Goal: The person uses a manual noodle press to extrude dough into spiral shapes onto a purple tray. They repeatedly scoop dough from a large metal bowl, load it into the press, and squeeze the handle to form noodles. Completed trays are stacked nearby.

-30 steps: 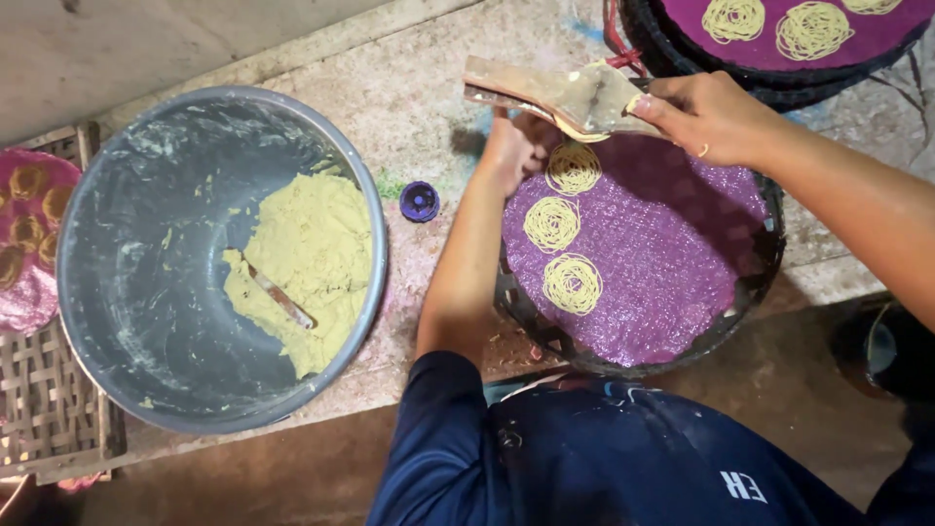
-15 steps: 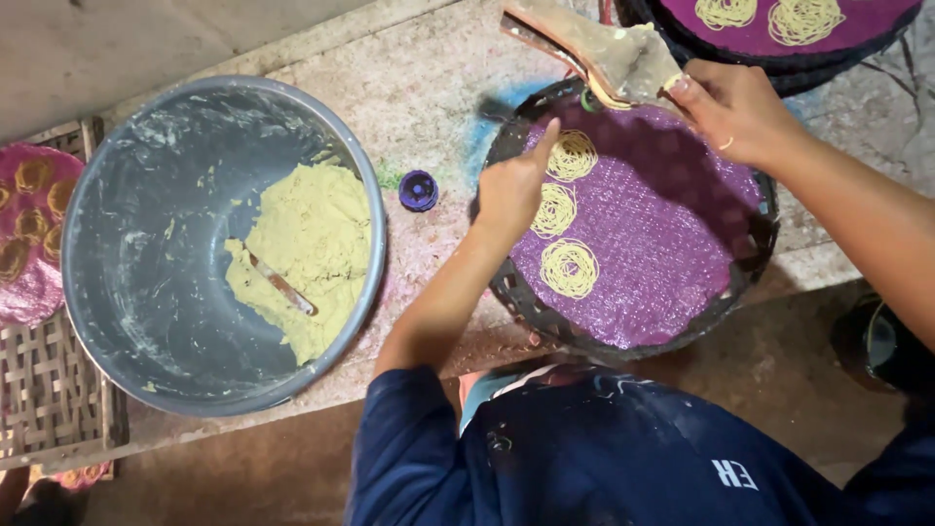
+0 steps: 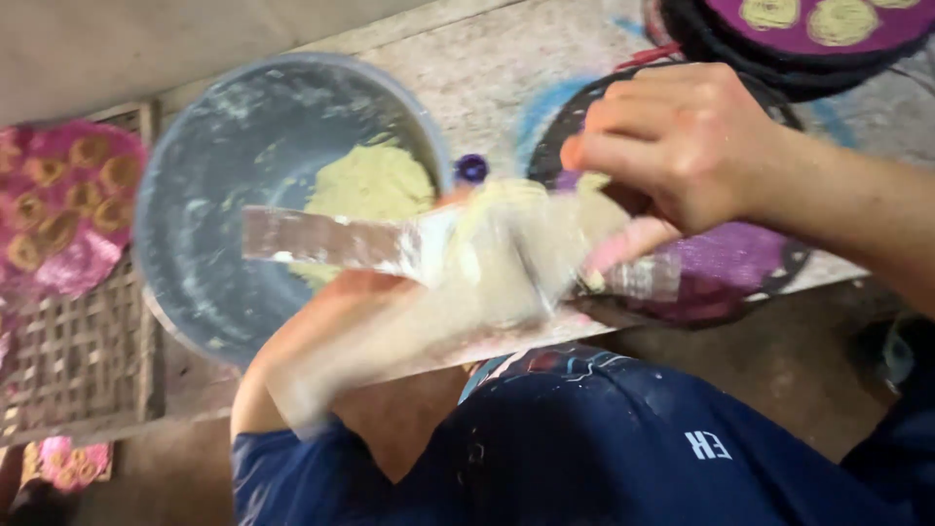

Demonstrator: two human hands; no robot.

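Our right hand (image 3: 682, 146) curled, fingers gripping dough-smeared flat wooden press (image 3: 438, 248); our left hand (image 3: 487, 282) motion-blurred beneath it, grip unclear, above grey metal bowl (image 3: 205, 234).

The large basin (image 3: 224, 195) looks like dull grey metal, its inside matt and smeared with pale floury streaks, and the dough (image 3: 375, 185) in it is yellowish, soft and lumpy. The counter (image 3: 506, 78) is rough, speckled stone or concrete. At the counter's left edge a woven tray (image 3: 78, 370) shows coarse wooden lattice, and the round mat (image 3: 730, 258) has a matt purple cloth-like face
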